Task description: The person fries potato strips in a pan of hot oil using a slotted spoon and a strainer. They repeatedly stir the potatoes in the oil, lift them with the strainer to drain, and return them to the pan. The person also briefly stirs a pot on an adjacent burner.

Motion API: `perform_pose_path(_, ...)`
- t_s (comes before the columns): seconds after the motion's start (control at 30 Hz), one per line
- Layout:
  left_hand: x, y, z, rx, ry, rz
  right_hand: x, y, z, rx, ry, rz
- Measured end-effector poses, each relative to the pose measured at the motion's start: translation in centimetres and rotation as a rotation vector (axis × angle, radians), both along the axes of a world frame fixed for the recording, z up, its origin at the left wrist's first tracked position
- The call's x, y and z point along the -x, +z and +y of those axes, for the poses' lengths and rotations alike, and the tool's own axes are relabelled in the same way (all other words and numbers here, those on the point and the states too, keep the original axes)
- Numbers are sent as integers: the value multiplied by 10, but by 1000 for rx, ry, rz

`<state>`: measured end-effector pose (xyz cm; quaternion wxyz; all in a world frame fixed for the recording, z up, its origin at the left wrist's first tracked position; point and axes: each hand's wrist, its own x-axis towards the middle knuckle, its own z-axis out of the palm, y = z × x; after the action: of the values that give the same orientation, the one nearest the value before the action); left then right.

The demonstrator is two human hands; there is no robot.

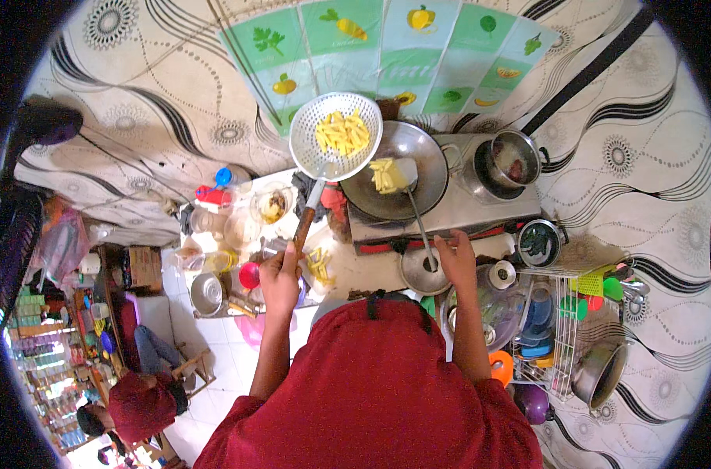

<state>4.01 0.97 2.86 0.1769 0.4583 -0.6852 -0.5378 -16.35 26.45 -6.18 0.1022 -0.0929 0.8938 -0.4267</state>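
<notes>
My left hand grips the wooden handle of a perforated metal skimmer, raised at the wok's left rim. Yellow cut potato sticks lie in its bowl. Below and to the right is a metal wok on the stove. Inside it a long-handled metal spatula carries more potato sticks, its handle reaching over the near rim. Beside that handle is my right hand, fingers apart, seemingly not closed around it.
A pot occupies the stove's right side. Glasses and a bowl crowd the left counter, with potato sticks near its front. At right stand a small pot and a wire dish rack. Another person is at lower left.
</notes>
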Motion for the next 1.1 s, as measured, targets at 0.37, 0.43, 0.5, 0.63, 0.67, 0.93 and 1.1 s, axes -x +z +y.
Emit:
perform_pose_path(0.37, -3, 9, 14, -19, 25, 25, -10, -58, -11, 34, 157, -319)
perform_pose_path(0.43, -4, 10, 13, -16, 28, 19, -12, -48, -19, 29, 120, -238)
perform_pose_path(0.5, -6, 10, 12, -37, 26, 21, -9, -50, -20, 61, 86, -199)
perform_pose_path(0.63, -6, 4, 5, 76, -47, -71, -3, -46, -21, 40, 43, -179)
perform_pose_path(0.67, -7, 6, 7, 76, -27, -64, -6, -45, -17, 34, 42, -121)
perform_pose_path(0.93, -9, 3, 8, -26, 10, 31, -27, 26, -12, -104, -18, 174)
perform_pose_path(1.1, -9, 1, 5, -24, 9, 6, -32, 60, -24, -163, -17, 146)
